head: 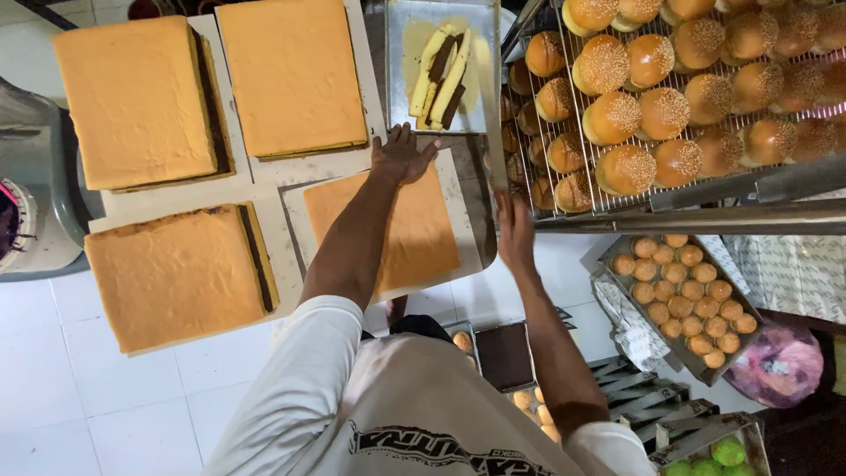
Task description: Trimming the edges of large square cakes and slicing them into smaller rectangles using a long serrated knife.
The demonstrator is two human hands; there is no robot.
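Observation:
My left hand (402, 155) lies flat with its fingers spread on the far edge of a thin orange sponge sheet (414, 231), which rests on a white board (294, 211). My right hand (515, 227) grips the handle of a long knife (493, 106). The blade points away from me along the right side of that sheet. Just beyond my left hand stands a metal tray (401, 88) with yellow and brown cake trimmings (441, 69).
Three more orange sponge slabs (132, 101) (291, 75) (172, 275) lie on boards to the left. A wire rack of sesame buns (670, 97) fills the right. Below it are a tray of small buns (680, 295), a pink bag (782, 363) and green round items (716, 457). The floor is white tile (79, 397).

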